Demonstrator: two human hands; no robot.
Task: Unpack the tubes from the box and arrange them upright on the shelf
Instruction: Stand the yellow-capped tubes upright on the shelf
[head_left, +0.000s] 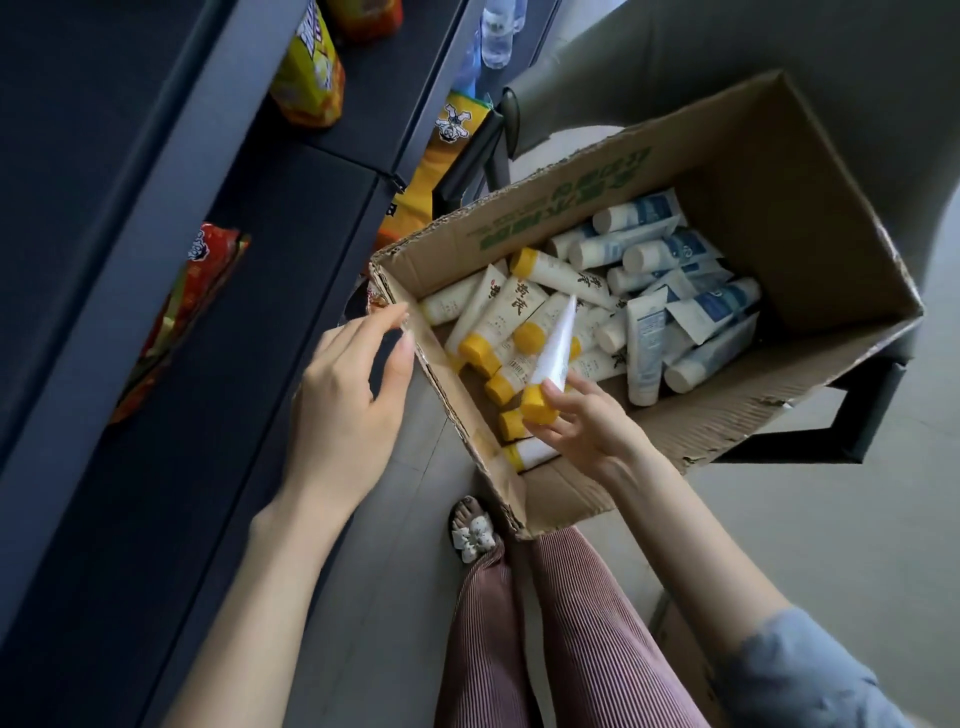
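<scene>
The right hand (582, 421) pinches a yellow-capped tube (550, 358) by its cap above the cardboard box (779, 171); the left hand (348, 395), fingers loosely spread, touches the box's corner beside the shelf (156, 364).

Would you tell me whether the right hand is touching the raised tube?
Touching. The head view shows the right hand gripping the tube by its yellow cap.
</scene>
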